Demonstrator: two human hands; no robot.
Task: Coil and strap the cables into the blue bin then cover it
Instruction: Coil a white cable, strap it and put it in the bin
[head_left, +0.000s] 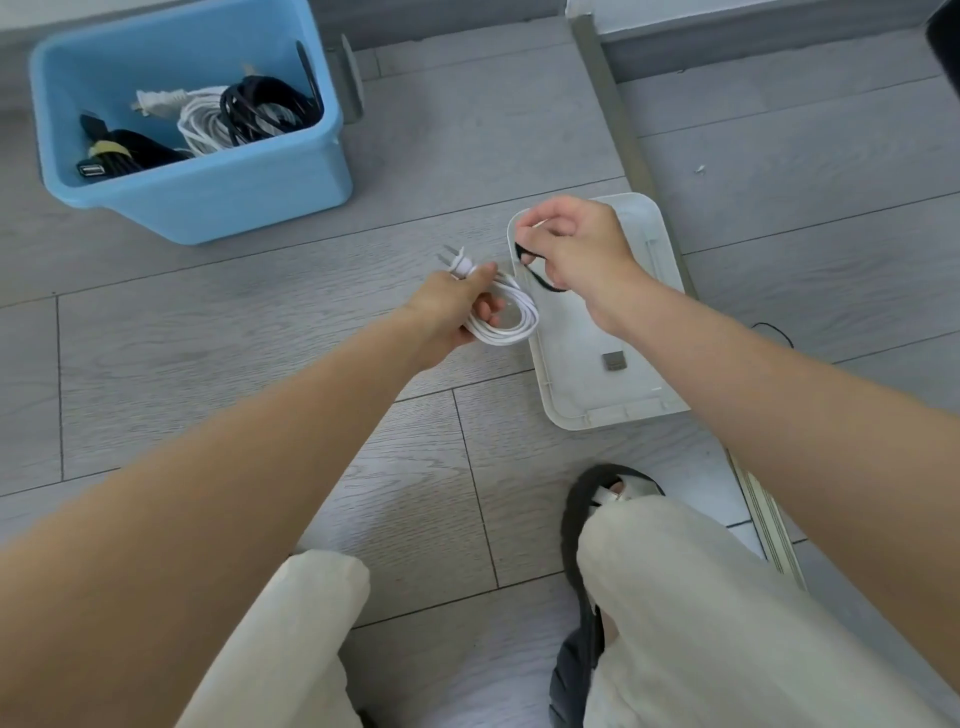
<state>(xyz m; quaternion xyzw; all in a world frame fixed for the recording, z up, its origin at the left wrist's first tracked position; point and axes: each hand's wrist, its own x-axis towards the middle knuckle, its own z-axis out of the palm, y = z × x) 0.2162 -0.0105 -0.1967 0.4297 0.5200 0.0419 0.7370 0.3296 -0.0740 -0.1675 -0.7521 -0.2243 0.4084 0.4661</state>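
The coiled white cable (506, 319) sits in my left hand (449, 312), above the grey floor (260, 338), with its plug (460, 264) poking up past my knuckles. My left fingers (485, 310) are curled through and around the loops, holding them bunched. Just beside it to the right lies the white lid (597, 364), flat on the floor, a small dark square on its inner face. My right hand (576, 244) hovers over the lid's far end, its fingers pinching a thin black strap (537, 270) that hangs in a loop close to the coil; I cannot tell whether the two touch. The blue bin (208, 192) stands well apart at the far left, uncovered, holding black and white cable bundles (234, 117). Both my forearms reach forward, and my knees and a sandal (576, 519) show below.
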